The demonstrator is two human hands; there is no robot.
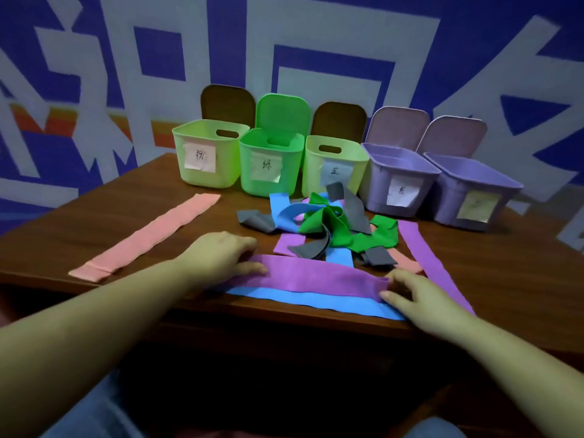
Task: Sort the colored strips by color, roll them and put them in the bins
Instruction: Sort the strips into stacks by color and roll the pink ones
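Dark brown wooden table (94,222), front edge running across the lower part of the view, pushed against a wall (316,26) painted deep blue with broad pale grey-blue shapes and an orange band low at the left.

Along the back of the table, a row of five lidded bins, lids raised, each with a paper label: pale green bin (205,159), bright green bin (268,169), second pale green bin (335,165), lilac bin (395,181), second lilac bin (471,191).

Just in front of the bins, a tangled heap of strips (322,226): blue, green, grey, purple and pink, overlapping, none rolled.

Purple strip (322,276) laid flat nearest the front edge, in front of the heap, long axis running left to right, roughly parallel to that edge. Under it and slightly nearer the edge, a blue strip (316,301) on the same axis.

Left hand (221,251) on the left end of the purple strip, fingers bent and pressing down onto it; a pinch cannot be made out. Right hand (420,295) at the right end, fingers curled close together, tips touching the folded end; grip or mere touch cannot be told.

Left of the heap, well apart, a pink strip (145,238) flat, long axis diagonal from near left toward the pale green bin. Right of the heap, another purple strip (426,257) running from near the lilac bin toward the front edge.
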